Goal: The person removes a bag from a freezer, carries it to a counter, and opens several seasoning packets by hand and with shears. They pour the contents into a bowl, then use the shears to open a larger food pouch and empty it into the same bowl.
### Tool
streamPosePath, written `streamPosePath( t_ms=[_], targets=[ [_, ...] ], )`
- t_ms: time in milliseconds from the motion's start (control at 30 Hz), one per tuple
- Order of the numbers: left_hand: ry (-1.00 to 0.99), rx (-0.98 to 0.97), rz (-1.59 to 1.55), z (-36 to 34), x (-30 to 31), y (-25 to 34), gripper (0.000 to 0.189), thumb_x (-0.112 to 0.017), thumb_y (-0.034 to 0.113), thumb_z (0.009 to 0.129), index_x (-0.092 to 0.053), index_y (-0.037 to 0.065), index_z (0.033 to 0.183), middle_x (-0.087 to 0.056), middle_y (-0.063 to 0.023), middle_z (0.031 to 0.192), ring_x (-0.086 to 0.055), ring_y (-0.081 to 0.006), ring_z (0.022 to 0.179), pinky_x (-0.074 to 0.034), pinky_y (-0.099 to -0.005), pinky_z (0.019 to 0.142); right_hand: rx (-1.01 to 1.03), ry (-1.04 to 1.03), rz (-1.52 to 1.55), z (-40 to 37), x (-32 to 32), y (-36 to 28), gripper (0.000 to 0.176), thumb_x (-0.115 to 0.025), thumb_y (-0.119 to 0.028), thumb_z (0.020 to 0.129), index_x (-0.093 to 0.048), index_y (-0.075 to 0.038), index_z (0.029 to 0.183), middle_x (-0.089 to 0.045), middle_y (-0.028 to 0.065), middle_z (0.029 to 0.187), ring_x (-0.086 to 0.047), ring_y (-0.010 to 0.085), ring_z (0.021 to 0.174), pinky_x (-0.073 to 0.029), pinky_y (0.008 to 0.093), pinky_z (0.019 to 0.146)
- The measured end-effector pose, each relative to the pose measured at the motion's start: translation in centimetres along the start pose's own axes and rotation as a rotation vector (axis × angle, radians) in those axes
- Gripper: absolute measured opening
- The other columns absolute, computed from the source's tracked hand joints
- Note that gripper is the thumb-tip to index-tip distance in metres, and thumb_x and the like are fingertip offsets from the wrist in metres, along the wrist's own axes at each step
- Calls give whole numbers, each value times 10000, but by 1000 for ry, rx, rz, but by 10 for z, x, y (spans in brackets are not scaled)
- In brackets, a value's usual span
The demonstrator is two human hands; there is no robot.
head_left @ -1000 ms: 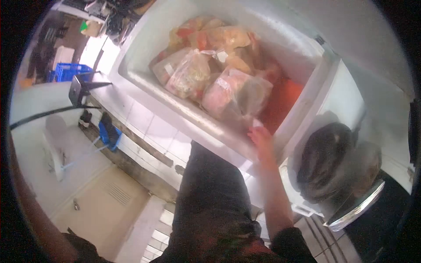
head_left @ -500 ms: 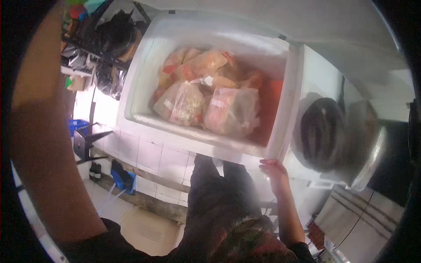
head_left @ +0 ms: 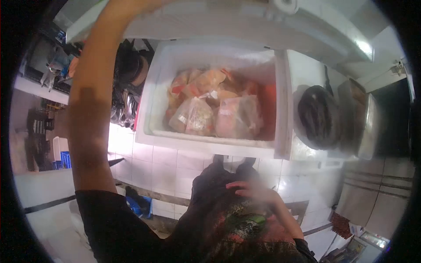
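**Open chest freezer, bagged contents, two arms**

Item: chest freezer (head_left: 210, 147), open, frost on its walls, viewed through my head feed.
Item: raised lid (head_left: 245, 33), white, above the freezer's far side.
Item: two clear plastic bags, the left bag (head_left: 193, 116) and the right bag (head_left: 238, 116), side by side inside the freezer along its near wall; more bagged goods (head_left: 206, 82) heaped behind them.
Item: left forearm (head_left: 90, 118), extended up across the lid; its hand lies beyond my upper edge, so I cannot tell its grip.
Item: right hand (head_left: 254, 193), blurred, fingers parted and released, in front of the dark printed shirt (head_left: 245, 225), apart from the freezer.
Item: black rounded object (head_left: 319, 118), on the white surface right of the freezer.
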State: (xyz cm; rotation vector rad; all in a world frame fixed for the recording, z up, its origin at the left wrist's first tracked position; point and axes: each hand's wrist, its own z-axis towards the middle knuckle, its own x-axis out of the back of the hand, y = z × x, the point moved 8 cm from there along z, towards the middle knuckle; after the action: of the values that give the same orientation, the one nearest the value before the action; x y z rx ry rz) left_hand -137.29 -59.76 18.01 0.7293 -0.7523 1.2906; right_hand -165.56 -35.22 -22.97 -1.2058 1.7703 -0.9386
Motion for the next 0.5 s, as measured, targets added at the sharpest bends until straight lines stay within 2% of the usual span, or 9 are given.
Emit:
streamPosePath(
  t_ms=[100,167,300,367,433,500],
  targets=[
    [-178,126,-49,-39,2,22,406,-622,194,683,-669,41,1056,-676,-248,925,-671,-354,852,-513,-412,803,-18,26,24,-5,-4,0,427,-485,-251,991,-468,-85,1384,-445,99,1442,-368,231,1359,-258,354,1141],
    [108,-239,71,-75,-19,4,433,-689,219,702,-656,30,1090,-670,-232,928,-646,-401,879,-501,-440,779,-26,46,69,-9,-5,-1,426,-481,-230,988,-465,-82,1387,-437,98,1450,-354,225,1367,-250,353,1144],
    [-337,78,-99,-134,-38,26,296,-697,163,664,-656,65,940,-654,-200,821,-640,-389,805,-497,-442,735,-53,102,201,-21,-8,0,433,-471,-192,979,-456,-79,1396,-428,91,1459,-347,218,1370,-249,352,1145],
    [-480,145,-130,-167,-55,31,259,-728,167,639,-653,74,869,-651,-187,799,-638,-380,777,-491,-440,710,-57,141,286,-32,-12,0,444,-475,-189,975,-448,-80,1404,-425,89,1462,-345,217,1372,-251,351,1144],
    [-527,241,-193,-205,-74,30,264,-768,182,598,-651,72,808,-649,-180,778,-639,-369,750,-484,-439,688,-35,185,284,-41,-11,3,458,-471,-200,975,-435,-81,1416,-418,87,1468,-341,218,1375,-253,353,1143],
    [-495,224,-218,-247,-94,35,270,-792,206,587,-679,98,807,-668,-155,797,-646,-353,782,-497,-432,718,12,240,189,-49,-7,4,475,-460,-226,981,-416,-80,1431,-407,86,1478,-335,221,1380,-255,358,1142]
  ],
)
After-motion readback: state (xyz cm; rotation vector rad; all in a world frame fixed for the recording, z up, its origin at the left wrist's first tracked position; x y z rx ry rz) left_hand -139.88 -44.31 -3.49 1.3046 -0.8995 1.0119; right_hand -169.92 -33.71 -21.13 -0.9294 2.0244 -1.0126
